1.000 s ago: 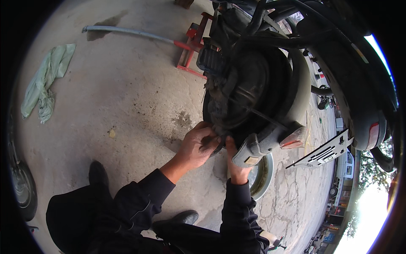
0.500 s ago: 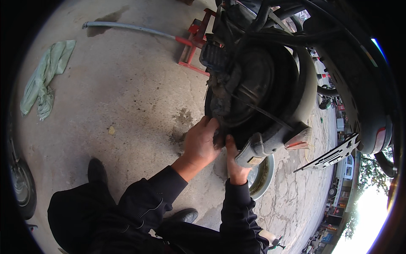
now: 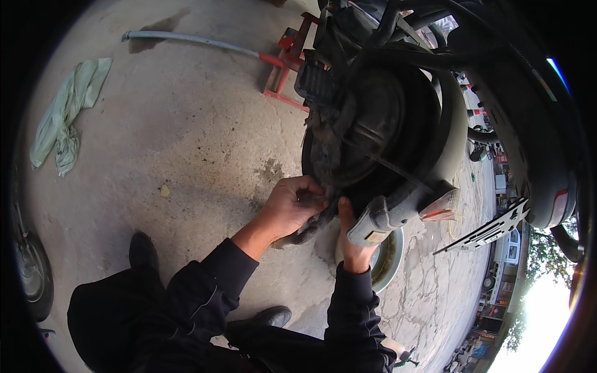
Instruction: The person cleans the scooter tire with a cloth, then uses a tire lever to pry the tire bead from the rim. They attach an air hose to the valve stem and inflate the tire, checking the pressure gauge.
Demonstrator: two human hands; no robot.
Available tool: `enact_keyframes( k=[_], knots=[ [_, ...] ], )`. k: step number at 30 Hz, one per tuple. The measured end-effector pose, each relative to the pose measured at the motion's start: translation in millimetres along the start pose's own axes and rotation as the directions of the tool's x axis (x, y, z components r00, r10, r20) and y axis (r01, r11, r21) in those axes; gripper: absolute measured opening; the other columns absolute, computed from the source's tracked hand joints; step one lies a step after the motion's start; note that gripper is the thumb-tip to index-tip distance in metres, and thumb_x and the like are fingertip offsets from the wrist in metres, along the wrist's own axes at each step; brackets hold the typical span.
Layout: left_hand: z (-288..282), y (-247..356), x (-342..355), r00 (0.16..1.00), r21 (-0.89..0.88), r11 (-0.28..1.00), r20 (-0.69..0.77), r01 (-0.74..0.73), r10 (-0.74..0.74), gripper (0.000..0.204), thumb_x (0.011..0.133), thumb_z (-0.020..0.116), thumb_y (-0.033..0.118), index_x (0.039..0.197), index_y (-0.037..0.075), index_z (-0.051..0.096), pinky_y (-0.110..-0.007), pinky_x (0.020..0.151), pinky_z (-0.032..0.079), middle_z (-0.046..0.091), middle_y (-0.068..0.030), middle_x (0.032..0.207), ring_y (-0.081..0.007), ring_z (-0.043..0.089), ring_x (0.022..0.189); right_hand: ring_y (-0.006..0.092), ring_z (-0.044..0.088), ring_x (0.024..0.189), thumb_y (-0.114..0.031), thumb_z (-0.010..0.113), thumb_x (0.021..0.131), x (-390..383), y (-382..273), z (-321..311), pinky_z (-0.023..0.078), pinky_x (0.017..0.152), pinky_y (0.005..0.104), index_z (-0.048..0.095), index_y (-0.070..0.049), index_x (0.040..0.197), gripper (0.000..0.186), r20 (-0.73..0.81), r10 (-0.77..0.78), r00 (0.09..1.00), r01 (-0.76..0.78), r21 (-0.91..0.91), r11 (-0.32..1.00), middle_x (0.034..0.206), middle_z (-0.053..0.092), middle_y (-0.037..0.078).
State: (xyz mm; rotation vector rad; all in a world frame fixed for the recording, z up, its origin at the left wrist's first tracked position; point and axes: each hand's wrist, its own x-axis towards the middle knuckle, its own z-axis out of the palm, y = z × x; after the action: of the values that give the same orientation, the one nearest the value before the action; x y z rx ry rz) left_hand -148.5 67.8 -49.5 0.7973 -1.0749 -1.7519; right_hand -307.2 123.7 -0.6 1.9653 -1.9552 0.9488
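Nearest me are the black sleeves (image 3: pixel 214 273) of the person whose hands I follow, with a dark-trousered knee (image 3: pixel 102 311) low on the left. The left hand (image 3: pixel 291 202) is at the lower edge of the scooter wheel (image 3: pixel 379 118), thumb and fingers bent in close together against dark rubber; I cannot tell whether they pinch anything. A dark rubbery strip (image 3: pixel 308 231) hangs just below those fingers. The right hand (image 3: pixel 353 239) is just beside it, thumb stretched up against the tyre's edge; its other fingers are hidden from me, so I cannot tell what they hold.

The wheel stands upright in front of both hands, under a grey mudguard (image 3: pixel 459 133). Its grey end piece (image 3: pixel 368 227) covers part of the right hand. Further right I see a red reflector (image 3: pixel 438 214) and a tilted licence plate (image 3: pixel 482 227).

Beyond the right wrist, a metal basin (image 3: pixel 395 261) sits on the concrete. Two black shoes (image 3: pixel 143 250) are planted on the floor. Past the wheel I find a red stand (image 3: pixel 273 84) with a long grey bar (image 3: pixel 193 41), and a pale green cloth (image 3: pixel 69 118) lies crumpled far left. A white vehicle (image 3: pixel 511 248) stands in the distance.
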Motion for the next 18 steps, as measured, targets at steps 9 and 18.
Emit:
enact_keyframes(
  k=[9, 18],
  knots=[
    [18.4, 1.2, 5.5, 0.914, 0.557, 0.779, -0.082, -0.289, 0.397, 0.02, 0.08, 0.071, 0.002, 0.099, 0.001, 0.066, -0.038, 0.07, 0.055, 0.067, -0.0145, 0.083, -0.0313, 0.067, 0.074, 0.0355, 0.065, 0.099, -0.024, 0.078, 0.087, 3.0, -11.3, 4.0, 0.05, 0.087, 0.0447, 0.068, -0.004, 0.112, 0.033, -0.064, 0.018, 0.998, -0.015, 0.042, 0.999, 0.108, 0.07, 0.013],
    [15.1, -9.3, 15.5, 0.953, 0.703, 0.697, -0.096, -0.139, 0.288, 0.032, 0.079, 0.071, 0.008, 0.108, 0.003, 0.059, -0.051, 0.072, 0.057, 0.067, -0.0228, 0.098, -0.0471, 0.067, 0.086, 0.0338, 0.065, 0.101, -0.016, 0.075, 0.09, -2.0, -13.9, 13.9, 0.051, 0.088, 0.0445, 0.068, -0.004, 0.114, 0.028, 0.022, 0.165, 0.986, -0.165, 0.235, 0.958, 0.109, 0.07, 0.012]
  ],
)
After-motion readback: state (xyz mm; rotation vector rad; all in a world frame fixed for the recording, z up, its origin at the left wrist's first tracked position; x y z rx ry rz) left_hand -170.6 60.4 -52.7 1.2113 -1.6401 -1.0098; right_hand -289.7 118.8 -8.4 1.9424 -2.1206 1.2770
